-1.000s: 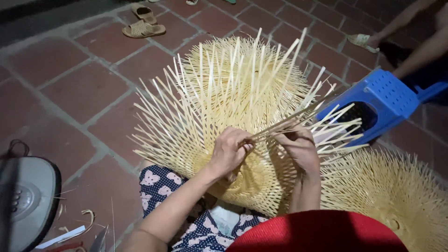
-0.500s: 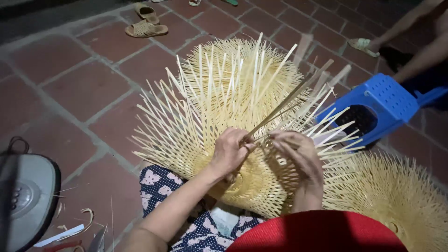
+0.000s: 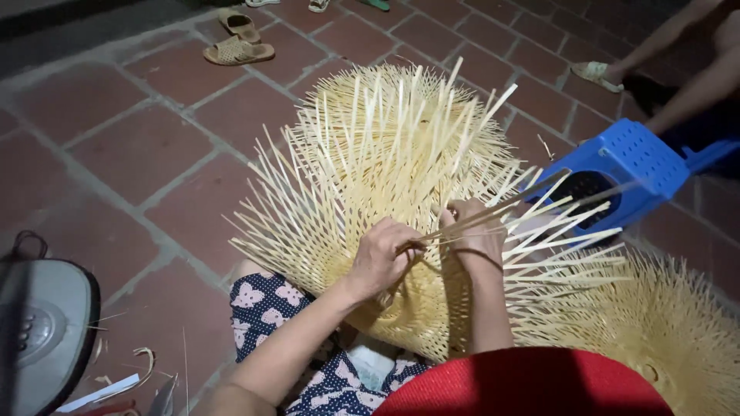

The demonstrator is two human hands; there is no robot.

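The left hand (image 3: 385,258) is closed in a pinch on a thin bamboo strip (image 3: 493,212), which runs up and to the right across the work. The right hand (image 3: 474,231) is curled narrow around the same strip and the neighbouring splints, so that they are apparently kept parted while the strip is threaded. Both hands rest against the half-woven bamboo piece (image 3: 385,162), a domed shape with its unwoven splint ends fanned outward on all sides. The piece is propped on the lap, over the patterned dark-blue cloth (image 3: 270,308), presumably so that the woven rim is brought close to the fingers. A red brim (image 3: 532,381) is seen at the lower edge of the view. A second woven piece (image 3: 663,331) lies at the right on the brick floor (image 3: 139,154). A blue plastic stool (image 3: 624,166) lies beyond it, beside another person's legs (image 3: 686,69). A pair of sandals (image 3: 235,42) lies towards the floor's far left. A grey appliance (image 3: 38,339) sits at the near left.
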